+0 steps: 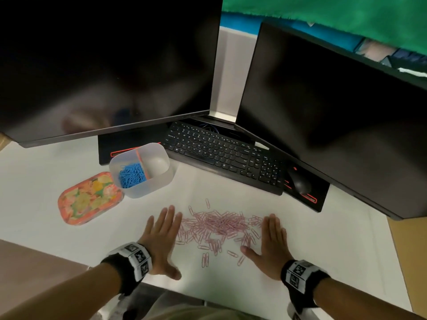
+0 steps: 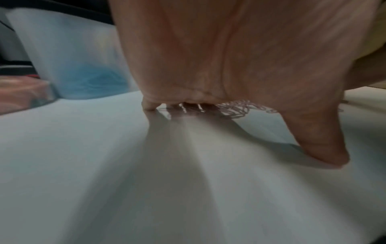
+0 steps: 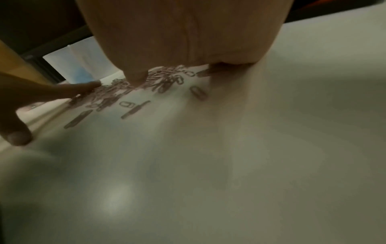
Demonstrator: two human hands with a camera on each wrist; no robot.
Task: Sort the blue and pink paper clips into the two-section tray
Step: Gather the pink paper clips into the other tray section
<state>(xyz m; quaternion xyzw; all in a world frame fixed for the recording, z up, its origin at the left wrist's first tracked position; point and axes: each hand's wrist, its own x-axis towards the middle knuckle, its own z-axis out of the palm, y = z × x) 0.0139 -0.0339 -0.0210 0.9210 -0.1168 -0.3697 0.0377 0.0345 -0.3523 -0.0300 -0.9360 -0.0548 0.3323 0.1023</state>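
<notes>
A heap of pink paper clips point(image 1: 219, 225) lies on the white desk between my two hands. My left hand point(image 1: 161, 236) rests flat, fingers straight, against the heap's left edge. My right hand point(image 1: 270, 241) lies flat at the heap's right edge, thumb reaching in among loose clips. The translucent two-section tray point(image 1: 159, 179) stands further back on the left. Its left section holds blue paper clips point(image 1: 131, 175); its right section looks empty. In the right wrist view the pink paper clips point(image 3: 160, 79) spread under my fingers. The left wrist view shows the tray point(image 2: 69, 54) and pink paper clips point(image 2: 240, 107).
A flowered orange lid point(image 1: 90, 198) lies left of the tray. A black keyboard point(image 1: 226, 155) and mouse point(image 1: 299, 181) sit behind the heap under two dark monitors point(image 1: 104, 61). The desk's front edge point(image 1: 184, 294) runs just behind my wrists.
</notes>
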